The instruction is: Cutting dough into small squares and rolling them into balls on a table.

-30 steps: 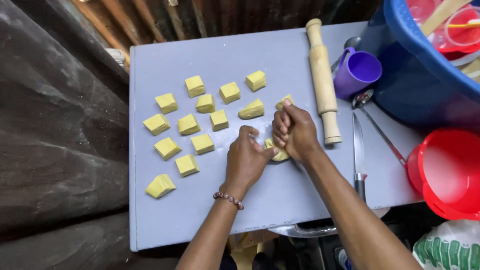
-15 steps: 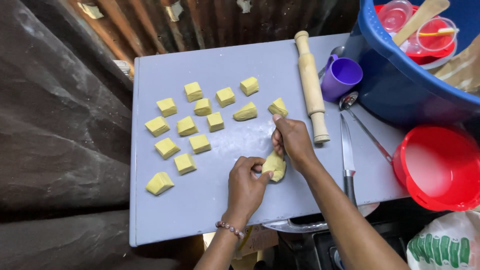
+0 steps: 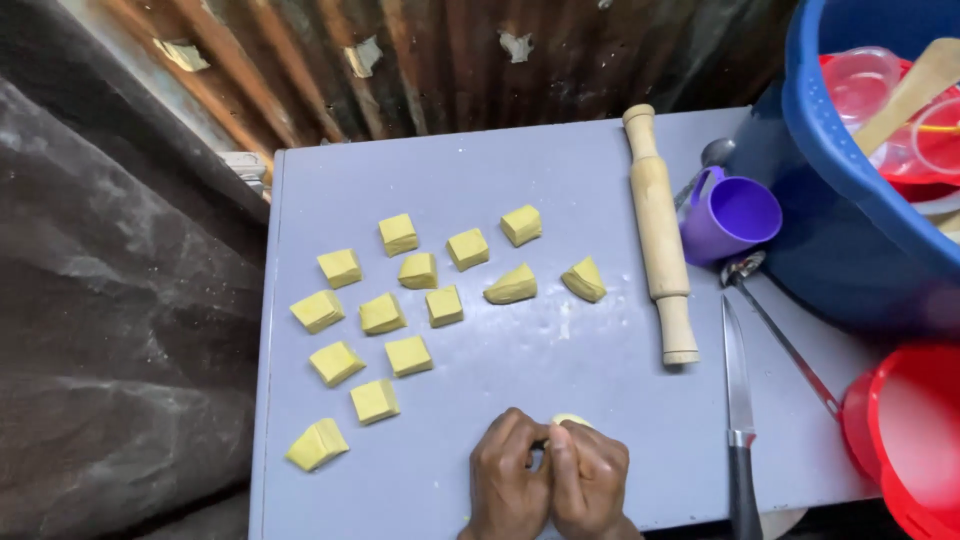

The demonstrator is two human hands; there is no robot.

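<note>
Head view at the frame's bottom centre: I had my left hand (image 3: 510,470) and right hand (image 3: 590,475) cupped tight around one yellow dough piece (image 3: 572,420), shaping it, the next move needing another from the cut pieces (image 3: 400,305) at centre left.

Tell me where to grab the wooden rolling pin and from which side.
Grip the rolling pin around its thick middle barrel, coming down from above, probably the safest hold. It lies flat, lengthwise away from the person, with bare table to its left; the purple cup crowds its right side.
</note>
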